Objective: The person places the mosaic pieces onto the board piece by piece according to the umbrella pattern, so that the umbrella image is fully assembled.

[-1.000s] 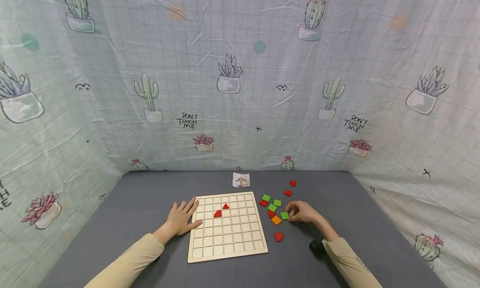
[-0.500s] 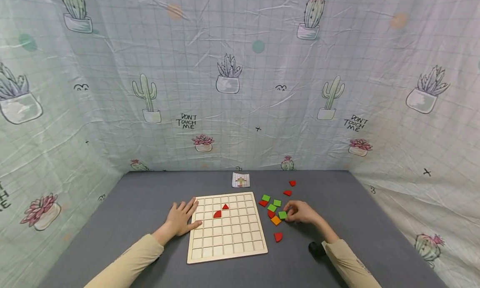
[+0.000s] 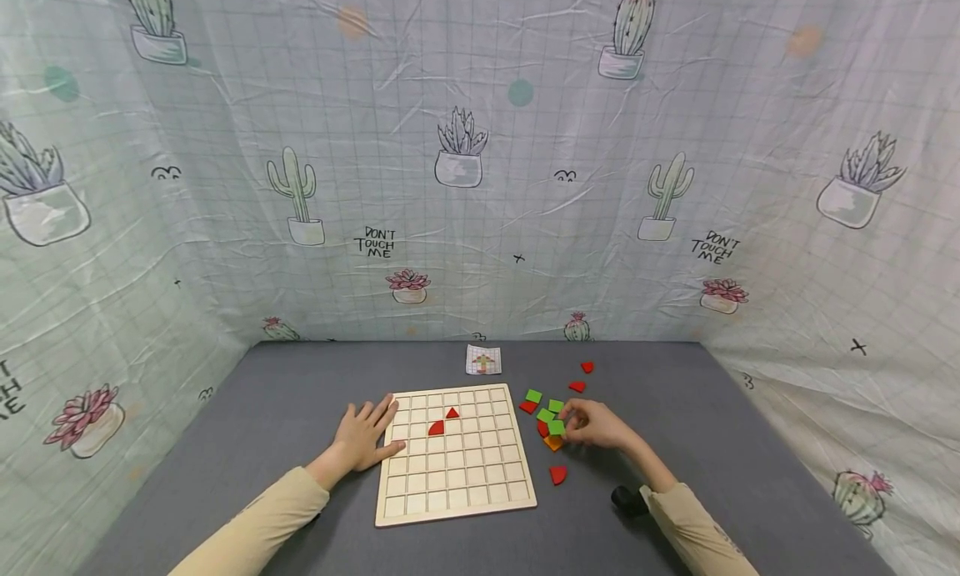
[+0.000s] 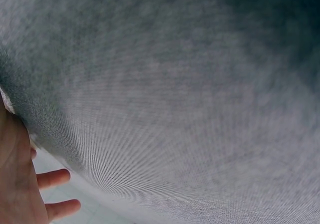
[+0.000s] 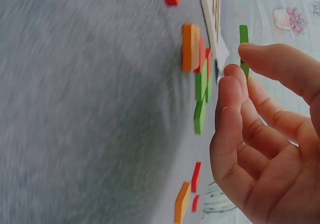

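My right hand (image 3: 596,424) pinches a green square tile (image 3: 555,428) between thumb and fingers. In the right wrist view that green tile (image 5: 244,34) is seen edge-on, raised off the table. Below it lie loose pieces: an orange tile (image 3: 552,444), partly covered in the head view, a red piece (image 3: 542,428) and other green tiles (image 3: 533,395). My left hand (image 3: 363,434) rests with fingers spread on the left edge of a wooden grid board (image 3: 480,476). On the board sit a red triangle (image 3: 452,413) and a red quarter-round piece (image 3: 437,428).
A small printed pattern card (image 3: 483,360) lies behind the board. Two red pieces (image 3: 577,387) are at the back right, and another red piece (image 3: 558,475) is nearer the front. The right wrist view also shows an orange piece (image 5: 182,202) by the red ones.
My right hand has lifted the green tile and carried it left, over the orange tile. The left hand and the board have stayed put.
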### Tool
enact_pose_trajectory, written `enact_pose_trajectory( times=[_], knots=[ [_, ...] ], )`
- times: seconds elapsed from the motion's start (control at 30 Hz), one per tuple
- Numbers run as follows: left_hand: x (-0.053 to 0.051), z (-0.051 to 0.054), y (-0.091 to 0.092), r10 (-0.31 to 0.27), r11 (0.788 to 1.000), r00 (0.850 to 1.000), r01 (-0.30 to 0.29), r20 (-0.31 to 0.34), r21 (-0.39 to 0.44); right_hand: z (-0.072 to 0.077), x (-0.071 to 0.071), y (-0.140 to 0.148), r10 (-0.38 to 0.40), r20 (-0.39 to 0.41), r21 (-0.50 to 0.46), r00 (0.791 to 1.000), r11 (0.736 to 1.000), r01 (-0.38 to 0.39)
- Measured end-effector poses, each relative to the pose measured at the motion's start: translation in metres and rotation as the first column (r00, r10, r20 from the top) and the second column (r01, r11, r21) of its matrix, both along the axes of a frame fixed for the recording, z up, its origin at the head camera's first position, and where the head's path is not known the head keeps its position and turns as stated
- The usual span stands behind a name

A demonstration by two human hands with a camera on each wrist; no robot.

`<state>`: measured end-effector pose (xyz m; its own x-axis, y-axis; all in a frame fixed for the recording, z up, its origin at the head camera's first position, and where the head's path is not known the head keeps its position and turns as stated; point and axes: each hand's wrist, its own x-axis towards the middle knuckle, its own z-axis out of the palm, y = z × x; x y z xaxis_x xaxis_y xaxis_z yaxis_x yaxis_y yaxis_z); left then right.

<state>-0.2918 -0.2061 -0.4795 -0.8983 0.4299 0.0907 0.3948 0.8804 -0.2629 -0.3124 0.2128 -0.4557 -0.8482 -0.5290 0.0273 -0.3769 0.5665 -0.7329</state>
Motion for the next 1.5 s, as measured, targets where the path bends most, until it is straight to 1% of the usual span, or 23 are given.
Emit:
enact_pose_trajectory(
  times=[0.1, 0.13, 0.3, 0.43, 0.5, 0.7, 0.9, 0.97, 1.07, 1.1, 1.13, 1.2, 1.23, 1.27, 1.33, 1.37, 1.43, 1.47, 1.5],
  knots=[
    [-0.001, 0.0, 0.001, 0.012, 1.0, 1.0, -0.012, 0.013, -0.007, 0.003, 0.003, -0.006, 0.02, 0.01, -0.021, 1.0, 1.0, -0.02],
    [-0.001, 0.0, 0.001, 0.015, 1.0, 1.0, -0.015, 0.018, 0.002, 0.003, 0.004, -0.008, 0.028, 0.014, -0.03, 1.0, 0.999, -0.027],
    [-0.001, 0.002, 0.002, 0.034, 0.999, 0.999, -0.033, 0.03, -0.01, 0.003, 0.006, -0.022, 0.036, 0.01, -0.044, 0.999, 0.998, -0.036],
    [0.001, 0.004, 0.002, 0.026, 1.0, 0.999, -0.026, 0.023, 0.0, 0.0, 0.007, -0.036, 0.036, 0.009, -0.059, 0.999, 0.998, -0.036],
    [0.002, 0.005, 0.002, 0.028, 1.0, 0.999, -0.028, 0.021, -0.011, -0.001, 0.007, -0.042, 0.041, 0.013, -0.066, 0.999, 0.997, -0.04],
    [0.002, 0.004, 0.003, 0.031, 0.999, 0.999, -0.03, 0.021, -0.012, -0.004, 0.005, -0.064, 0.052, 0.017, -0.079, 0.998, 0.996, -0.051],
    [0.004, 0.005, 0.003, 0.025, 1.0, 1.0, -0.025, 0.005, -0.017, -0.006, 0.002, -0.086, 0.04, 0.005, -0.082, 0.999, 0.996, -0.04],
    [0.003, 0.004, 0.002, 0.024, 1.0, 1.0, -0.024, 0.01, -0.016, -0.006, 0.001, -0.094, 0.032, -0.005, -0.077, 0.999, 0.996, -0.033],
    [-0.001, -0.001, 0.0, 0.019, 1.0, 1.0, -0.019, 0.02, 0.016, -0.006, 0.0, -0.106, 0.017, -0.006, -0.08, 1.0, 0.997, -0.017],
    [-0.003, -0.004, -0.002, 0.018, 1.0, 1.0, -0.018, 0.021, 0.022, -0.006, -0.001, -0.11, 0.01, -0.003, -0.081, 1.0, 0.997, -0.01],
    [-0.011, -0.017, -0.007, 0.0, 1.0, 1.0, 0.001, -0.017, 0.03, -0.005, -0.001, -0.113, 0.003, 0.0, -0.081, 1.0, 0.997, -0.003],
    [-0.012, -0.019, -0.007, -0.004, 0.999, 1.0, 0.005, -0.018, 0.048, -0.004, -0.003, -0.12, -0.01, 0.011, -0.086, 1.0, 0.996, 0.011],
    [-0.012, -0.017, -0.006, 0.002, 0.999, 1.0, -0.002, -0.004, 0.044, -0.004, -0.003, -0.124, -0.017, 0.02, -0.088, 1.0, 0.996, 0.018],
    [-0.012, -0.016, -0.006, 0.004, 0.999, 1.0, -0.003, -0.01, 0.033, -0.004, -0.004, -0.127, -0.023, 0.029, -0.087, 0.999, 0.996, 0.026],
    [-0.008, -0.011, -0.003, 0.006, 1.0, 1.0, -0.005, -0.015, 0.017, -0.004, -0.005, -0.132, -0.031, 0.05, -0.093, 0.998, 0.995, 0.036],
    [0.0, 0.002, 0.002, 0.025, 1.0, 0.999, -0.025, 0.027, 0.01, -0.005, -0.006, -0.135, -0.032, 0.064, -0.1, 0.997, 0.994, 0.038],
    [0.003, 0.007, 0.004, 0.026, 1.0, 0.999, -0.026, 0.025, -0.005, -0.006, -0.007, -0.14, -0.036, 0.094, -0.114, 0.995, 0.992, 0.046],
    [0.003, 0.006, 0.003, 0.024, 1.0, 1.0, -0.024, 0.014, -0.009, -0.006, -0.008, -0.142, -0.039, 0.104, -0.12, 0.994, 0.991, 0.051],
    [0.004, 0.008, 0.003, 0.025, 1.0, 0.999, -0.025, 0.024, -0.005, -0.007, -0.008, -0.143, -0.037, 0.111, -0.127, 0.993, 0.991, 0.051]
  ],
)
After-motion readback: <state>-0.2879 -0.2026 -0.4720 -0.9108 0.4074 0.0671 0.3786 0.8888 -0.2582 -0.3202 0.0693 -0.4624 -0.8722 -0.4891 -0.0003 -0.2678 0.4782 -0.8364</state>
